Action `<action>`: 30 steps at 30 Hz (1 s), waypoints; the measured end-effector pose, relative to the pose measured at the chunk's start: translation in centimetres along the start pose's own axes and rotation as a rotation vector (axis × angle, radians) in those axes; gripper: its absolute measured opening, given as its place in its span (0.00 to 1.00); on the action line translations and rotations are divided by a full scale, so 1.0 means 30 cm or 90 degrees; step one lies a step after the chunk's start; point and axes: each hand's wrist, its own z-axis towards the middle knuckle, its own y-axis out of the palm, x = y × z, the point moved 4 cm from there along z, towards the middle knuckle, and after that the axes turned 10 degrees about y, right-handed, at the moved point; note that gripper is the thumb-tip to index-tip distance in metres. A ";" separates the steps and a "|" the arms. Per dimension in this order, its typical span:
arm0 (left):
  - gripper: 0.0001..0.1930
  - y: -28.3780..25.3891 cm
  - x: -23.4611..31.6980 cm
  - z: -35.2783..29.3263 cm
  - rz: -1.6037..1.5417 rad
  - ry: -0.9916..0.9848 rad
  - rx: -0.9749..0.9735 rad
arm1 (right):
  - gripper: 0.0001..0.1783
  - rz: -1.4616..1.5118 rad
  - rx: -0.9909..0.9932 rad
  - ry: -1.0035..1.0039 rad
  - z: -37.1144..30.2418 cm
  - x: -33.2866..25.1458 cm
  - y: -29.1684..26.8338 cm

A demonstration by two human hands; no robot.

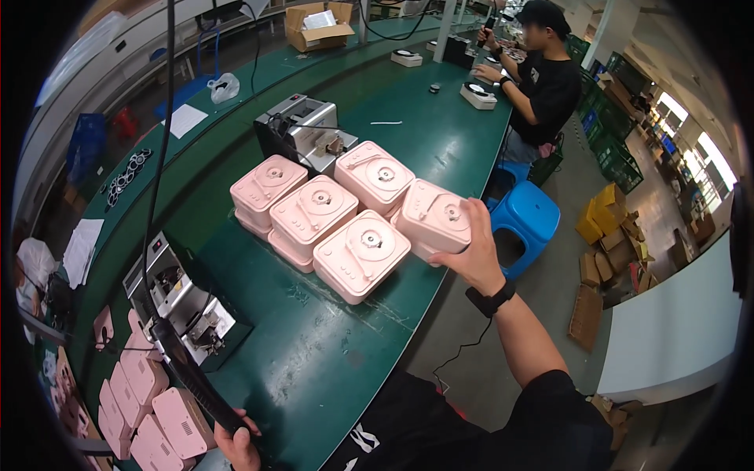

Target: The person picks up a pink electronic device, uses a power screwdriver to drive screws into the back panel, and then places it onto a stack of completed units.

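My right hand [477, 250] grips a pale pink record-player-shaped housing [430, 220] at the right end of a cluster, thumb at its near side and fingers over its far edge. Several similar pink housings [363, 255] sit close together on the green bench, some stacked, each with a round platter shape and a tone-arm shape on top. At the lower left, my left hand [237, 446] is closed round the lower part of a black electric screwdriver [196, 377], which hangs on a dark cord. Its tip is not visible.
Two metal-and-black machines [302, 129] [184, 302] stand on the green bench [314, 361]. Pink panels [177, 424] lie at the lower left. A blue stool [528, 220] stands right of the bench. Farther back, a co-worker [542, 78] handles a white unit [479, 96].
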 end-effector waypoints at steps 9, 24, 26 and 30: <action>0.18 -0.051 0.004 -0.014 -0.087 -0.029 -0.050 | 0.60 0.071 -0.078 -0.053 0.001 0.043 0.026; 0.16 -0.226 -0.214 -0.081 0.263 0.189 -0.094 | 0.53 0.011 0.023 -0.017 -0.110 0.101 -0.081; 0.17 -0.098 -0.044 -0.042 -0.064 -0.099 -0.014 | 0.53 -0.010 0.057 -0.027 -0.054 0.132 -0.070; 0.17 -0.007 0.030 -0.006 -0.082 -0.076 -0.012 | 0.53 -0.044 0.105 -0.039 0.128 0.236 -0.082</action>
